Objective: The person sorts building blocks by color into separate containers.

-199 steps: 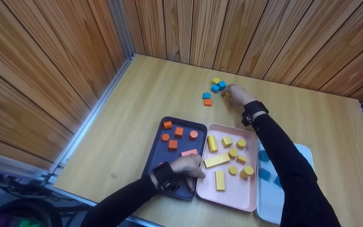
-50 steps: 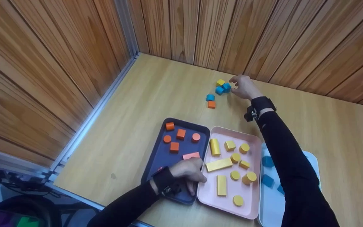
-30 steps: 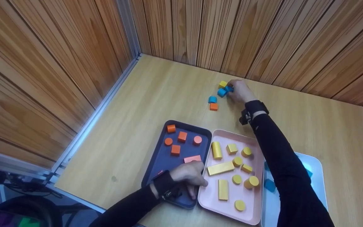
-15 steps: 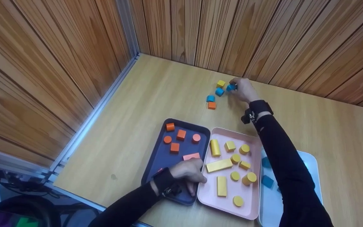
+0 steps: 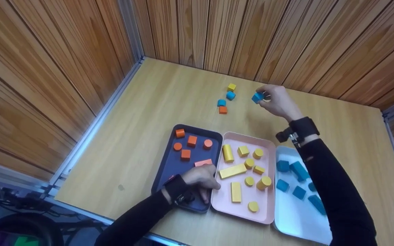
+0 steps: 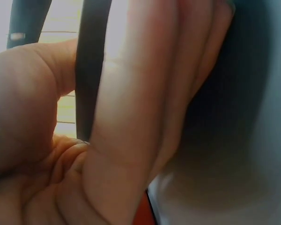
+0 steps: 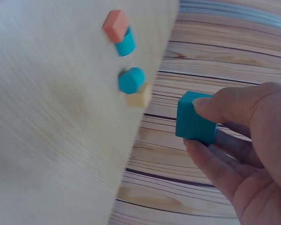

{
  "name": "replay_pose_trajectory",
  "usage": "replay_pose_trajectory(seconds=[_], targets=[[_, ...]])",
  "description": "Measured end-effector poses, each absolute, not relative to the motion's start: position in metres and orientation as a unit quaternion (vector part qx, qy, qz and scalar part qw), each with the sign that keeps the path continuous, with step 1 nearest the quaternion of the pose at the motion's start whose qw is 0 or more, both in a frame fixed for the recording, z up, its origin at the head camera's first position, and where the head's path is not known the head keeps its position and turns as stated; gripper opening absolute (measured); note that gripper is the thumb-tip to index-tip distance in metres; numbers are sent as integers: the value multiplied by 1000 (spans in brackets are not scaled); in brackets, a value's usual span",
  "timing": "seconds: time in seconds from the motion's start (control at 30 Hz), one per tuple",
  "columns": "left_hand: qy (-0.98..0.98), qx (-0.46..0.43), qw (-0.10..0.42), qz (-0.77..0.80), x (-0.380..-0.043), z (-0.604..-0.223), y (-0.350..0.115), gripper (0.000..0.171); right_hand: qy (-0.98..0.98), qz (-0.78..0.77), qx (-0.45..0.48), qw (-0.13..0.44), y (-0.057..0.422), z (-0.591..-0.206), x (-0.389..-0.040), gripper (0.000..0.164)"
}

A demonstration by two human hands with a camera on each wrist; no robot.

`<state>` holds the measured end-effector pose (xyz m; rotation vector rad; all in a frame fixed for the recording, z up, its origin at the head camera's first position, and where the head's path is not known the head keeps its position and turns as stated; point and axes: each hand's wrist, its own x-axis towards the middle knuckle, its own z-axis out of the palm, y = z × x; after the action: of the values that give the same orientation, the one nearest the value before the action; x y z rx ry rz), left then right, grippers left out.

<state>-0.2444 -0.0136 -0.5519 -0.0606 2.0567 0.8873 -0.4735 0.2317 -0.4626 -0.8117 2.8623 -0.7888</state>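
Observation:
My right hand (image 5: 279,100) pinches a blue cube (image 5: 257,97) between thumb and fingers, raised above the back of the table. In the right wrist view the cube (image 7: 192,119) shows two flat faces and its top. To its left on the table lie a yellow block (image 5: 231,87), a blue cylinder (image 5: 231,95), a blue rounded block (image 5: 221,102) and an orange block (image 5: 222,110). My left hand (image 5: 202,177) grips the near right rim of the dark blue tray (image 5: 162,167), beside the pink tray. The left wrist view shows a dark wall (image 6: 91,70) between thumb and fingers.
Several orange blocks (image 5: 185,154) lie in the dark tray. Several yellow blocks (image 5: 233,171) are in the pink tray (image 5: 224,213). A light blue tray (image 5: 292,225) with several blue blocks (image 5: 299,192) stands at right, partly under my right sleeve. Wooden walls (image 5: 217,37) bound the table.
My right hand has taken hold of the blue cube beside the blue cylinder, lifted it and moved right. A yellow round block was added to the pink tray earlier. My left hand stays put.

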Motion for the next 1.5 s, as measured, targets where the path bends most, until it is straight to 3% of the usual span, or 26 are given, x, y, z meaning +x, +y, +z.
replay_pose_trajectory(seconds=[0.4, 0.67, 1.0, 1.27, 1.5], targets=[[847, -2, 417, 330, -276, -551, -14, 21, 917, -284, -272, -61, 298, -442, -387, 36], [836, -6, 434, 336, -278, -553, -14, 21, 942, -288, -167, 26, 335, -462, -315, 42], [835, -7, 437, 334, -277, -550, -14, 23, 948, -281, -142, 45, 348, -499, -243, 43], [847, 5, 419, 327, -277, -550, -16, 21, 944, -281, -158, 72, 347, -518, -212, 40], [849, 8, 418, 325, -278, -551, -16, 21, 946, -272, -152, 87, 344, -532, -204, 40]])
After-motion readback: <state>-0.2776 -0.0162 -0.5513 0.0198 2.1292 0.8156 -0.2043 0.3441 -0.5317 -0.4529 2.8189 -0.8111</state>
